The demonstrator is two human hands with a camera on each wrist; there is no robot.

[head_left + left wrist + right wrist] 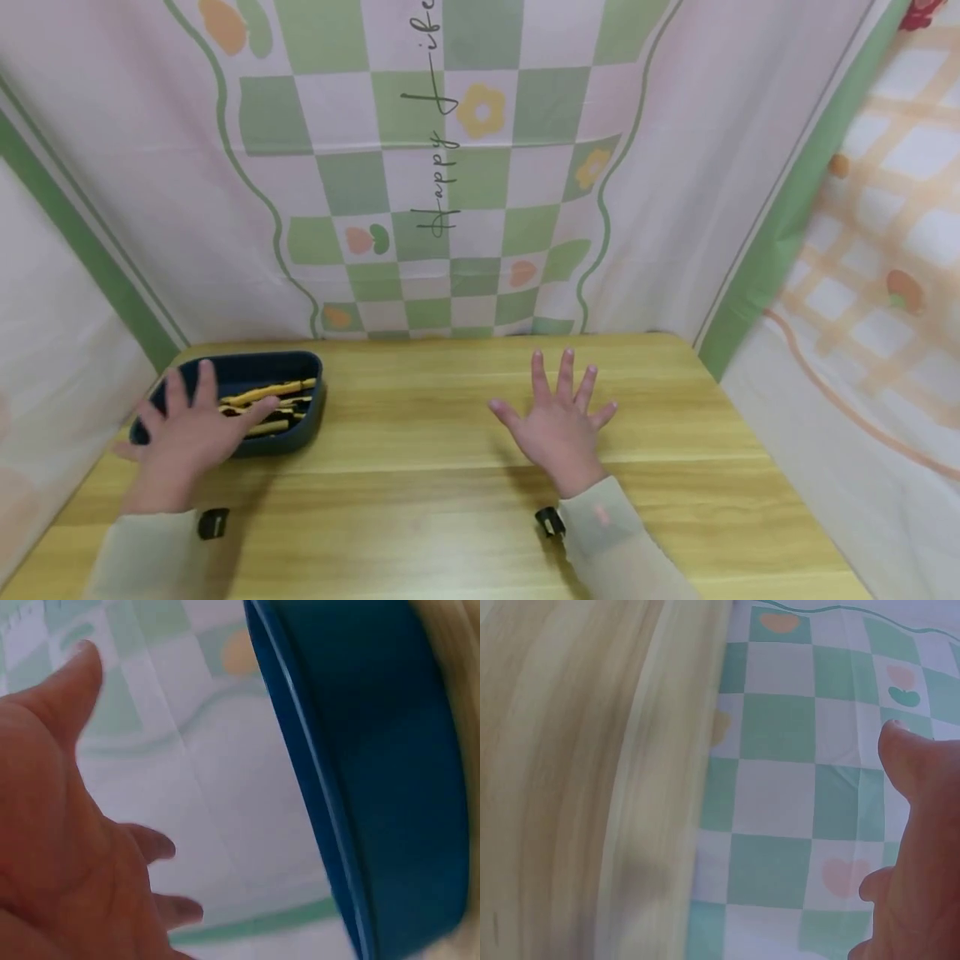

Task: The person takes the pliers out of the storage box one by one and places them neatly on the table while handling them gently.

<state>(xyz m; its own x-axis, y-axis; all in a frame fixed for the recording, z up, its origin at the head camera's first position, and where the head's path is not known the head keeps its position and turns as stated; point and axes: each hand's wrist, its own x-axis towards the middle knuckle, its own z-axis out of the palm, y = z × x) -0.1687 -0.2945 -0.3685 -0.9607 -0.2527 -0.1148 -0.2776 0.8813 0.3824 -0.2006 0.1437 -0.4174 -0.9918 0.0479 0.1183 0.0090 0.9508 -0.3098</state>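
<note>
With fingers spread and holding nothing, my left hand (187, 437) hovers over the near left part of a dark blue bin (303, 433). Inside the bin lie several yellow and black strip-like pieces (270, 392); the hand hides some of them, and their kind is unclear. In the left wrist view, the bin's outer wall (382, 750) stands apart from the left palm (67, 847). My right hand (558, 429) is held above the wooden table, fingers spread, with nothing in it. The right wrist view shows part of that hand (922, 840) beside the table surface.
The light wooden table (420, 467) reaches back to a hanging cloth (480, 192) with green and white checks. More cloth hangs at the left and right sides (862, 333). A small black piece (213, 523) is by the left cuff, another (550, 522) by the right cuff.
</note>
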